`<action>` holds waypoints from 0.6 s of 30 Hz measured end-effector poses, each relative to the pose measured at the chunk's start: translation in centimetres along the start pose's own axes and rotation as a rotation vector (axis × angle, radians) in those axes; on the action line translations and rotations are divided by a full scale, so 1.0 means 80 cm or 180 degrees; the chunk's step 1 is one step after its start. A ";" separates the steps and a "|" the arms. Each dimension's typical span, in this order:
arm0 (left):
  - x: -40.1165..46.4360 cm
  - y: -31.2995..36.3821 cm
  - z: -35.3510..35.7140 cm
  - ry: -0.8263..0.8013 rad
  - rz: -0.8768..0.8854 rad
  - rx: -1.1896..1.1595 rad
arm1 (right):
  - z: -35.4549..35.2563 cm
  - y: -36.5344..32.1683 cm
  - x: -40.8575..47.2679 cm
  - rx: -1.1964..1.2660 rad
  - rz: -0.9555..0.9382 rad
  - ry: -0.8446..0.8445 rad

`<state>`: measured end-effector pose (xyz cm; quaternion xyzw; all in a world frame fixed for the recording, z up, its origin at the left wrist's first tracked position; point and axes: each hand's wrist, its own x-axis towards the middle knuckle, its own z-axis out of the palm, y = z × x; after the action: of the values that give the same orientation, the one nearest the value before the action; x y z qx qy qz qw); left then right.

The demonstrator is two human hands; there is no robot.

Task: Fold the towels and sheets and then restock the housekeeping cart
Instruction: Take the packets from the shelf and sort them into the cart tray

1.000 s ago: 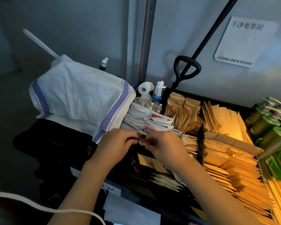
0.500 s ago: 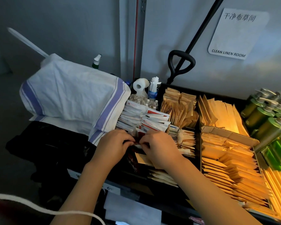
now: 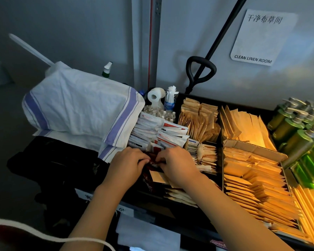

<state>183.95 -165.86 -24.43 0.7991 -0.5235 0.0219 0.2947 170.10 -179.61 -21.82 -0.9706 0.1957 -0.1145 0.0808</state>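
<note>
A: Nearest, below both wrists: one white cord (image 3: 43, 237) and one grey folded cloth (image 3: 149, 236). Two hands, closer together than half a second ago, knuckles almost meeting.

B: Left hand (image 3: 129, 164) curled, fingertips pinching dark red sachets (image 3: 152, 163). Right hand (image 3: 178, 164) curled over the same sachets, pinching from the other side. Exact count of sachets between the fingers: cannot tell.

A: Same compartment of the cart tray (image 3: 219, 142) as before, only tighter on the bundle. Just beyond the fingertips: white and red packets (image 3: 158, 133), standing in rows, too many to count.

B: Right of the right hand: kraft paper packets (image 3: 246, 180), stacked in several compartments, uncounted. Further right: green pump bottles (image 3: 295, 131), at least five, some cut off by the edge.

A: Left of the left hand and beyond: one striped folded towel (image 3: 80, 107), unmoved, resting against the packet rows.

B: Past the packets: one paper roll (image 3: 155, 96). Behind the towel: one spray bottle (image 3: 107, 69). Farthest: one black handle (image 3: 200, 72) and one sign (image 3: 261, 36) on the wall.
</note>
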 end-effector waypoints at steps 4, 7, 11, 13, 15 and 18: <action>-0.001 0.007 -0.009 0.0075 -0.0001 -0.0217 | -0.014 0.009 -0.008 0.0283 0.0059 -0.0040; -0.005 0.027 -0.017 0.0188 0.0177 -0.0395 | -0.041 0.037 -0.029 0.0657 0.0189 -0.0042; -0.004 0.066 -0.015 0.0032 0.0356 -0.0551 | -0.076 0.087 -0.071 0.0698 0.0422 0.0045; -0.002 0.086 -0.007 -0.0065 0.0402 -0.0583 | -0.085 0.107 -0.090 0.0726 0.0602 -0.0192; -0.002 0.105 0.002 -0.0180 0.0481 -0.0597 | -0.090 0.122 -0.106 0.0722 0.0709 -0.0472; -0.002 0.132 0.022 -0.0301 0.0559 -0.0594 | -0.092 0.136 -0.124 0.0696 0.0728 -0.0739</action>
<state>174.41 -169.53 -21.21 0.7195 -0.6045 -0.0388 0.3397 155.39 -186.34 -18.85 -0.9342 0.2805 -0.0124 0.2203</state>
